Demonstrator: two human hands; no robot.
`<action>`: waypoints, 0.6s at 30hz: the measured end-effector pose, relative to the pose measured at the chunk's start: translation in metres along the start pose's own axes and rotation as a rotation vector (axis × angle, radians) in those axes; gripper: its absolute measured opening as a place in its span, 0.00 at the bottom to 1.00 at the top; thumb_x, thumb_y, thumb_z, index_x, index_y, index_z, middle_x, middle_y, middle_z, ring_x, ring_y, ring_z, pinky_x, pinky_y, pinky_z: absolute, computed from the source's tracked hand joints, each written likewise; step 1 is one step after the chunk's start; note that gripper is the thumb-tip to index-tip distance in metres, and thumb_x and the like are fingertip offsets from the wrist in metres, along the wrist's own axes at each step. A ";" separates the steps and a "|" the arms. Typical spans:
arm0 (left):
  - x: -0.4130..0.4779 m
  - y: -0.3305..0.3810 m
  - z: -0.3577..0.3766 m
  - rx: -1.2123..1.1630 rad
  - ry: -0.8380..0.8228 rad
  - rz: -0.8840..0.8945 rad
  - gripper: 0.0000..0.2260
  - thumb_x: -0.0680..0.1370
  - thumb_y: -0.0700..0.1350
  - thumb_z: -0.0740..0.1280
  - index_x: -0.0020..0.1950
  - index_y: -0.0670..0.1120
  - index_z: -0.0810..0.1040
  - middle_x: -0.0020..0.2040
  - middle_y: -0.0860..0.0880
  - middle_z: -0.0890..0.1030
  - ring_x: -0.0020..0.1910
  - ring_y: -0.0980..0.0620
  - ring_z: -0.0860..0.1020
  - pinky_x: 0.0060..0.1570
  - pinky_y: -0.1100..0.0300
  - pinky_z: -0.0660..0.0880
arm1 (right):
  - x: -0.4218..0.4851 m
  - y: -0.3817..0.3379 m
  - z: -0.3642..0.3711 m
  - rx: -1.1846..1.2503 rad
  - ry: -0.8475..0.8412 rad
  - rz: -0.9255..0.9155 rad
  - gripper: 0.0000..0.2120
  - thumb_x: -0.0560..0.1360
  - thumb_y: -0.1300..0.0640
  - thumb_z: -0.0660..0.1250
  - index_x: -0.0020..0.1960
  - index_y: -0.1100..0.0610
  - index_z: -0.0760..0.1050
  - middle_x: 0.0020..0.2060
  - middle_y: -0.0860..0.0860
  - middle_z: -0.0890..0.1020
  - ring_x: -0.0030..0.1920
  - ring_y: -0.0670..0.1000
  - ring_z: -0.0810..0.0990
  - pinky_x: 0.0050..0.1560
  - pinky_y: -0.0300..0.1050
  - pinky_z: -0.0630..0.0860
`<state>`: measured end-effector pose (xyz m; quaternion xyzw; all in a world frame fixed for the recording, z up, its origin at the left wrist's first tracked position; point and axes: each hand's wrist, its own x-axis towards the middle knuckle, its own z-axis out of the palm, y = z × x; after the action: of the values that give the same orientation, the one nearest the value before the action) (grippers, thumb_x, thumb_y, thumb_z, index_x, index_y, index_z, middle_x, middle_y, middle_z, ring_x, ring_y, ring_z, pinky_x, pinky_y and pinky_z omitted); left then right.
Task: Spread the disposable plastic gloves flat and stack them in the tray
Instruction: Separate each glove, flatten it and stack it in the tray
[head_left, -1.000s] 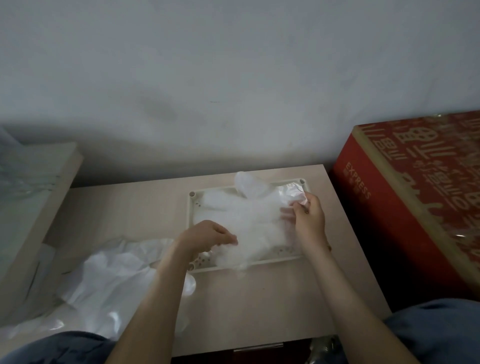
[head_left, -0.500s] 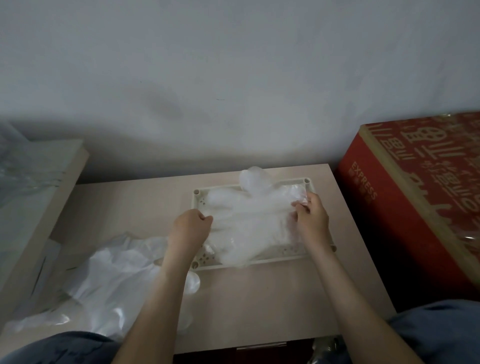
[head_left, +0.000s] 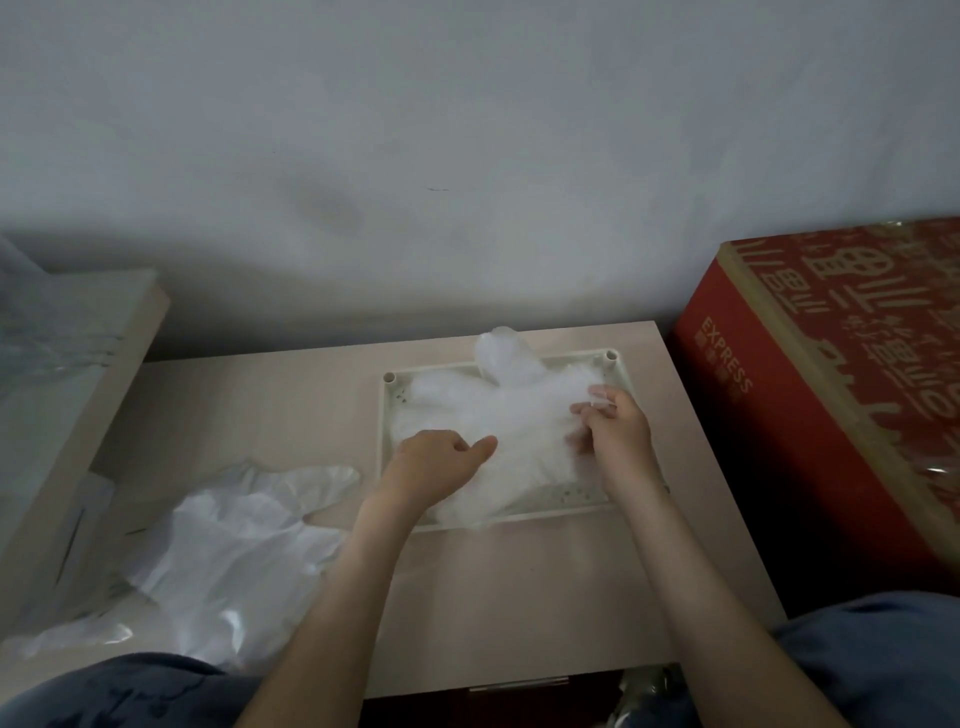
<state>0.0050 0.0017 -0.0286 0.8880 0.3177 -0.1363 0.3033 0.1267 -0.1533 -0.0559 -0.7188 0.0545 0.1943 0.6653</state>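
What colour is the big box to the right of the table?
The box is red with tan lettering; the head view shows it.

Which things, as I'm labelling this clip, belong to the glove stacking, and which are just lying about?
Job: stacked gloves, tray, loose gloves beside it, left hand and right hand on the stack.
Lying about: red box on the right, plastic-covered board on the left.
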 end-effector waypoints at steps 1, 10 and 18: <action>0.000 -0.001 0.001 0.009 -0.007 0.001 0.27 0.78 0.63 0.57 0.51 0.41 0.80 0.52 0.45 0.82 0.51 0.47 0.77 0.47 0.56 0.71 | 0.000 -0.001 0.000 0.042 -0.005 0.023 0.15 0.77 0.69 0.57 0.62 0.62 0.70 0.44 0.55 0.80 0.21 0.44 0.74 0.24 0.36 0.72; 0.001 -0.006 -0.008 -0.535 -0.225 -0.071 0.28 0.81 0.62 0.51 0.42 0.48 0.86 0.49 0.50 0.83 0.43 0.53 0.76 0.48 0.63 0.71 | -0.004 -0.015 0.002 0.275 -0.053 0.159 0.15 0.76 0.70 0.59 0.62 0.61 0.69 0.40 0.55 0.78 0.25 0.45 0.75 0.25 0.37 0.73; -0.001 -0.012 -0.017 -0.684 -0.397 -0.217 0.38 0.78 0.68 0.45 0.44 0.37 0.82 0.44 0.42 0.85 0.40 0.47 0.83 0.39 0.60 0.77 | -0.004 -0.016 0.000 0.488 -0.019 0.251 0.12 0.77 0.72 0.60 0.58 0.62 0.68 0.40 0.57 0.78 0.35 0.49 0.76 0.28 0.33 0.76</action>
<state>-0.0029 0.0191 -0.0199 0.6537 0.3720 -0.2227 0.6202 0.1288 -0.1519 -0.0397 -0.5229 0.1822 0.2633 0.7900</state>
